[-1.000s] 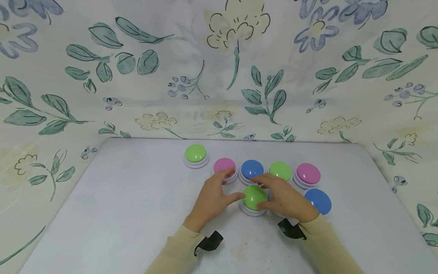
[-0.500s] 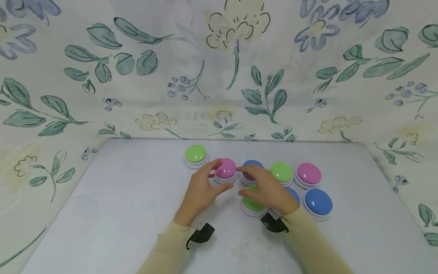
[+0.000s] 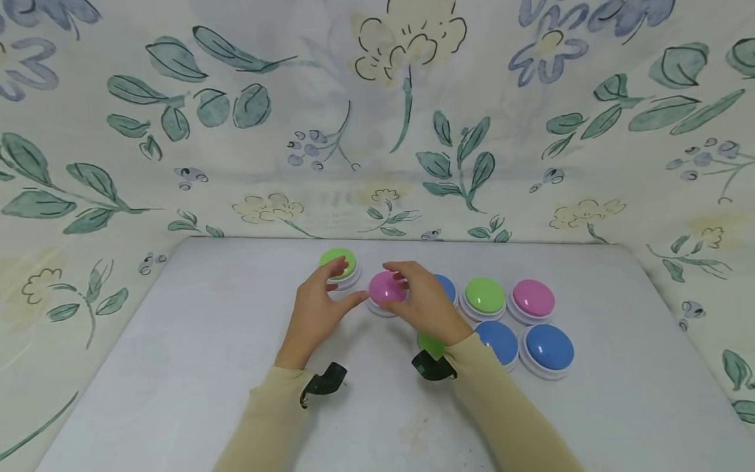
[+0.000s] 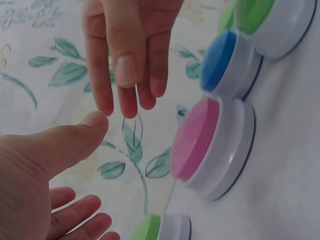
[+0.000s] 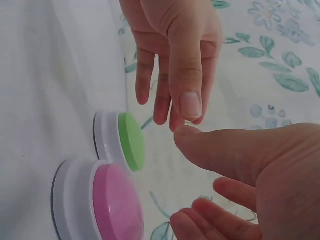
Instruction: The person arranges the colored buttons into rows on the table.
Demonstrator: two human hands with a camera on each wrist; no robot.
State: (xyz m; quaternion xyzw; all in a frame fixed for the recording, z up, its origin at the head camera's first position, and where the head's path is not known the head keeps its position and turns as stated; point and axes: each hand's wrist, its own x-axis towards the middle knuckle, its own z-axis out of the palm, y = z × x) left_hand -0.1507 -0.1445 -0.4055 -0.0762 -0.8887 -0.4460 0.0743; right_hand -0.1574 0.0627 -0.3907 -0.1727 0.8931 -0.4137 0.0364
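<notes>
My left hand (image 3: 312, 316) hovers just left of a pink dome push button (image 3: 386, 288), its fingers loosely spread and overlapping the far-left green push button (image 3: 342, 259) in the head view. On the pink button's other side is my right hand (image 3: 429, 305), thumb and fingers apart, its fingers overlapping the pink dome's right side. The wrist views show both hands raised off the white table, holding nothing, with the pink button (image 4: 196, 142) standing below. Behind the right hand and wrist, a blue push button (image 3: 445, 288) and a green push button (image 3: 429, 344) are partly hidden.
To the right stand a green push button (image 3: 483, 295), a pink push button (image 3: 533, 298) and two blue ones, the outer blue push button (image 3: 550, 347) furthest right. All have white round bases. A flower-printed cloth (image 3: 330, 190) surrounds the white table (image 3: 206, 367).
Both hands have moved left and slightly away from me, from around the front green button to around the pink one. The buttons stay where they were.
</notes>
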